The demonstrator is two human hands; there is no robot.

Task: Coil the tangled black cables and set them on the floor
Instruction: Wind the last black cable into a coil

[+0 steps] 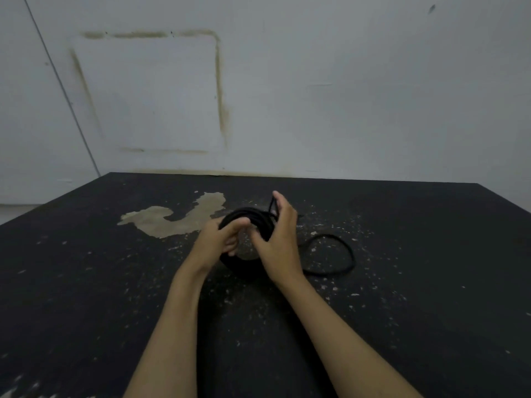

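A coil of black cable (250,218) is held between both hands above the dark floor (115,282). My left hand (219,239) grips the coil's left side, fingers curled through the loop. My right hand (280,237) grips the right side and pinches a strand that sticks up by the thumb. A loose loop of the same cable (339,254) trails out to the right and lies on the floor. The coil's lower part is hidden behind my hands.
The floor is black and speckled with pale flecks, with a bare beige patch (178,219) left of the coil. A white wall (316,96) with a stained square outline rises behind the floor's far edge.
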